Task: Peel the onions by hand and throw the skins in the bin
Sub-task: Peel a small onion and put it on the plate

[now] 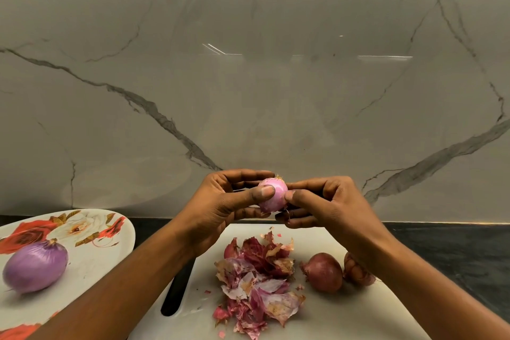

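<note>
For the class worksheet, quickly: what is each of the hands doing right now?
Left hand: grips the small pink onion, thumb on it.
Right hand: pinches the same onion at its side.

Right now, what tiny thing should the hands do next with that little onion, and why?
Probably the right hand should tug off the thin skin scrap dangling under the small onion, which the left hand holds. The rest already looks smooth and pink, so that scrap seems the last bit; it can drop onto the skin pile below.
</note>
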Action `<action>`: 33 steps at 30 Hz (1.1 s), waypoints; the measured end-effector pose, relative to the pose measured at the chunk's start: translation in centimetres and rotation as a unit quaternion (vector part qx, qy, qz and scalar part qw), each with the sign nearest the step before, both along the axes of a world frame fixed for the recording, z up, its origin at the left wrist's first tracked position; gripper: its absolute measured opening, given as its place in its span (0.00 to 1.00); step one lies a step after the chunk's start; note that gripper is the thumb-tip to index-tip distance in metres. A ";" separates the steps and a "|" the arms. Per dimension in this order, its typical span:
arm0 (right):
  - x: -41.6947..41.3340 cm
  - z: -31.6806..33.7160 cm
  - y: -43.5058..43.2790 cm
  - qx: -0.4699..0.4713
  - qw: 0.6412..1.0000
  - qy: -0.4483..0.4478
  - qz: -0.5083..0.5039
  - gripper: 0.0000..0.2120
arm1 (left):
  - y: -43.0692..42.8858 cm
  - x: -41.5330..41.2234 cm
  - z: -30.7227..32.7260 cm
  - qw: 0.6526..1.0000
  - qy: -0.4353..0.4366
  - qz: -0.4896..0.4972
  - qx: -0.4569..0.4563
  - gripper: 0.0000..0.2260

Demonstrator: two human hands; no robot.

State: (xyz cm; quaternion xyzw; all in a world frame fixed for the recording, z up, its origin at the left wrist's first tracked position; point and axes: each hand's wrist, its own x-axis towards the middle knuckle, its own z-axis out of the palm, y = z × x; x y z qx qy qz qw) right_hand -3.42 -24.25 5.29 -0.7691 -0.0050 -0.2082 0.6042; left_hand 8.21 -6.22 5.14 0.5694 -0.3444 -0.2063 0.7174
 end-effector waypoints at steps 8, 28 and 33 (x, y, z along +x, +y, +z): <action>0.0 -0.3 -0.3 -0.032 0.999 -0.013 -0.022 0.10 | 0.0 0.1 -0.1 1.000 0.006 -0.010 0.000 0.15; 0.0 -0.6 -0.3 -0.047 0.995 -0.069 -0.057 0.13 | -0.2 0.6 -0.2 0.999 0.027 0.008 -0.036 0.21; 0.1 -0.6 -0.5 -0.048 0.994 -0.071 -0.068 0.07 | -0.2 0.7 -0.3 0.999 0.027 0.011 -0.037 0.20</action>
